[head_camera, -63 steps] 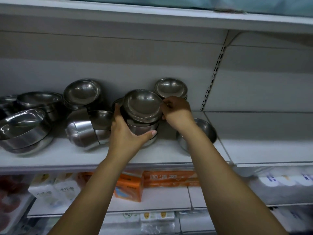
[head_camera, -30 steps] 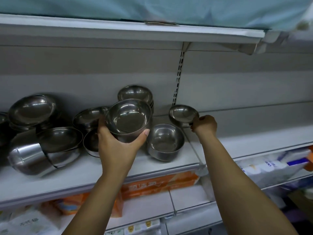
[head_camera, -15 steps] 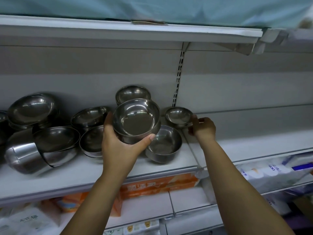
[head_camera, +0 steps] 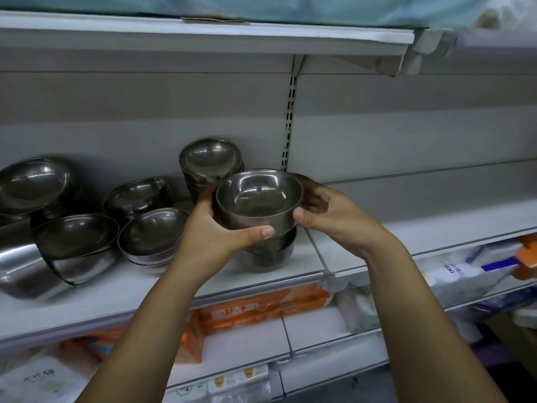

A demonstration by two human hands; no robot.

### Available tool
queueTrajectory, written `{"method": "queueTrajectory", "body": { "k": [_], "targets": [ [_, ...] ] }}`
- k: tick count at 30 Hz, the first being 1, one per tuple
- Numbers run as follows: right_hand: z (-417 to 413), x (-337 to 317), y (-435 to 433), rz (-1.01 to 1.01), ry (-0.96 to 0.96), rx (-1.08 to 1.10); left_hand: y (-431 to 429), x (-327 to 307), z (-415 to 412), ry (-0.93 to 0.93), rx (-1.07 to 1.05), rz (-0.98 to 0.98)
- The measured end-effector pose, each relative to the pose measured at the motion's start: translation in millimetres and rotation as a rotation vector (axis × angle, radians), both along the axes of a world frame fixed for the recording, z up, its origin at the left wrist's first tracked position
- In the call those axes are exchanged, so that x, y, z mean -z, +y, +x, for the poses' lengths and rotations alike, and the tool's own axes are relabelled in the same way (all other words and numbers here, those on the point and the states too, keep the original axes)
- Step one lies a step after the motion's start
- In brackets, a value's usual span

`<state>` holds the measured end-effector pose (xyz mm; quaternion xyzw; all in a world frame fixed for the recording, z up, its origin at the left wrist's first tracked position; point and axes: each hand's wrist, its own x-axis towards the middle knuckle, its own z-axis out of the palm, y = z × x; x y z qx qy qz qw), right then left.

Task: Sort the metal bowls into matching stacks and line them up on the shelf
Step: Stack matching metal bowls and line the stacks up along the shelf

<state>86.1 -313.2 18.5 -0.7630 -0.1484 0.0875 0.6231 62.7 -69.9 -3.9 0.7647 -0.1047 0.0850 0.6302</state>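
Two hands, head view: both hold one metal bowl (head_camera: pixel 258 196) in front of the shelf (head_camera: pixel 406 237), near its upright divider.
Left hand (head_camera: pixel 220 237): curled round the bowl's left wall, thumb across the near side under the rim.
Right hand (head_camera: pixel 334 219): cups the right wall, fingers bent behind it and thumb on the near side.
Held bowl: upright and level, mouth up, directly above a bowl stack (head_camera: pixel 267 254) standing on the shelf. Whether they touch is unclear.
Inside the held bowl: only reflections show.
Handling, as a judgement: thin steel, stiff and light, with smooth, slippery walls. It will clang and slide rather than break.
Where to hold: opposite walls just under the rim, as now. The flared lip stops it slipping down.
Back stack (head_camera: pixel 209 158): nested bowls against the rear panel, tilted toward the camera.
Middle stacks (head_camera: pixel 151 234): two leaning nests, one behind the other.
Tipped bowls (head_camera: pixel 72 239): larger, lying on their sides at the left, with another pile (head_camera: pixel 32 181) behind.
Risk: the leaning nests may roll if bumped.
Lower shelf: orange packets (head_camera: pixel 261 309) and white packs.
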Motion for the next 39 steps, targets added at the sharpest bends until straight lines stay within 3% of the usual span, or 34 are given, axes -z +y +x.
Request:
{"method": "queueTrajectory", "body": {
  "k": [11, 22, 29, 32, 36, 39],
  "targets": [
    [0, 34, -3, -0.183, -0.025, 0.138, 17, -2, 27, 0.146, 0.237, 0.254],
    [-7, 40, 2, -0.210, -0.029, 0.135, 16, 10, 25, 0.203, 0.192, 0.370],
    [-18, 34, 27, -0.220, -0.286, 0.351, 38, 11, -4, 0.135, -0.119, 0.296],
    [-21, 27, 43, -0.266, -0.429, 0.410, 52, 15, -14, 0.010, -0.333, 0.265],
    [-24, 14, 71, -0.337, -0.689, 0.349, 78, 21, -32, -0.075, -0.603, 0.213],
    [-24, 13, 102, -0.329, -0.803, 0.255, 98, 30, -47, -0.050, -0.755, 0.297]
  ]
}}
